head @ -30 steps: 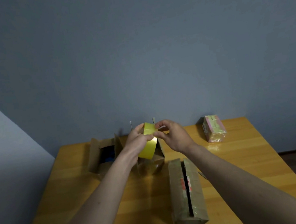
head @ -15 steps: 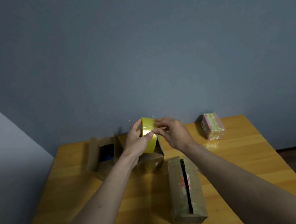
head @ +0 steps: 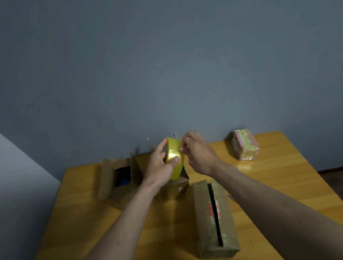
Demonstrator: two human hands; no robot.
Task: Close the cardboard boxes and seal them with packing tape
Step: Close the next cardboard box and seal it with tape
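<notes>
Currently: tape roll raised in both hands above the far centre of the wooden table (head: 282, 180).

Bare table surface lies left of and in front of the long cardboard box (head: 215, 220), whose top flaps show a dark centre gap; red printing beside that gap is unreadable. An open-flapped box (head: 117, 176) sits behind-left of the long box, a second small box (head: 179, 185) directly beneath the hands, and a wrapped pink-and-yellow packet (head: 245, 145) near the table's far-right edge. The left hand (head: 160, 166) grips the yellow packing tape roll (head: 173, 160), thumb on its outer face. The right hand (head: 197, 152) pinches at the roll's right rim.
</notes>
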